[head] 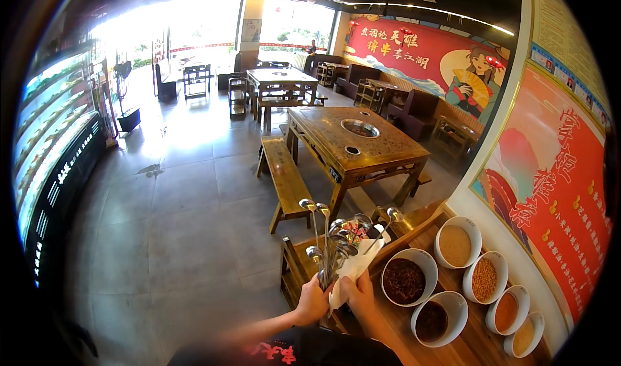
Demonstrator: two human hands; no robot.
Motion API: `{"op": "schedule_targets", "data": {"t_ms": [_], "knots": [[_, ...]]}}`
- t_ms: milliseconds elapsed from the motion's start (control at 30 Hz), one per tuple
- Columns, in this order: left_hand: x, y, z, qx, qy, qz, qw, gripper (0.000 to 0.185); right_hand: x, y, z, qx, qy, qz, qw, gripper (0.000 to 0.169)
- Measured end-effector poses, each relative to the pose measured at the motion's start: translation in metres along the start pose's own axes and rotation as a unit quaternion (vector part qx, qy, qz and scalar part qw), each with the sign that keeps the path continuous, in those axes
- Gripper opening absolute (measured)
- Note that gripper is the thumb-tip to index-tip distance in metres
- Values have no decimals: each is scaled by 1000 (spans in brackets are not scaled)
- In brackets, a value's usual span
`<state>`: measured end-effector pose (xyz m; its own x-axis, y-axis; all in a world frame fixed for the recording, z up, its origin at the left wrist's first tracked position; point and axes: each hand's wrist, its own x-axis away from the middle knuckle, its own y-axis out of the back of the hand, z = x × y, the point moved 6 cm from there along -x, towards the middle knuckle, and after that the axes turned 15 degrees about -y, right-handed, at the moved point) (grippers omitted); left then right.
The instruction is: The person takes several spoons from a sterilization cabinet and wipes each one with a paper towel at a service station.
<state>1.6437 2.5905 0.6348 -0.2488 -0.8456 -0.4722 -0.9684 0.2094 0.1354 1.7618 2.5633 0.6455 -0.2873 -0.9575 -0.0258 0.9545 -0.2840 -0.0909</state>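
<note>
My left hand (314, 298) is closed around the handles of a bunch of long metal spoons (335, 237), their round bowls pointing up and away from me. Close beside it, my right hand (358, 293) grips a crumpled white tissue or cloth (360, 263). One metal spoon (394, 214) leans out to the right, its handle passing behind the white piece; whether my right fingers grip that handle is hidden. Both hands are just left of a wooden counter (388, 329). Nearest my right hand on the counter is a white bowl of dark red chili sauce (403, 281).
More white bowls hold a dark sauce (432, 321), chopped nuts (484, 279) and powders (455, 244). A framed red poster (548, 181) hangs beside the counter. Beyond stand a wooden hotpot table (330, 138) and bench (286, 177). A lit display fridge (53, 172) lines the left.
</note>
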Motion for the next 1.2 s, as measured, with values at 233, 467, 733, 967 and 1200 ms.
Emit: {"op": "schedule_targets", "data": {"t_ms": [233,467,733,967,1200], "knots": [[4,-2,7,-3,-17,30,999,26,3,-2,-18,63,-87,-7,994,22],[9,-4,16,120,-81,33,989,41,10,-5,-11,78,-98,-7,992,21],[17,-16,24,409,126,-33,903,21,5,1,-16,15,-58,-53,997,21],[20,-3,39,290,49,-51,954,26,2,-10,0,120,-23,-85,989,20],[15,11,22,43,-48,-6,998,30,-13,-2,8,97,-10,-85,992,21]]}}
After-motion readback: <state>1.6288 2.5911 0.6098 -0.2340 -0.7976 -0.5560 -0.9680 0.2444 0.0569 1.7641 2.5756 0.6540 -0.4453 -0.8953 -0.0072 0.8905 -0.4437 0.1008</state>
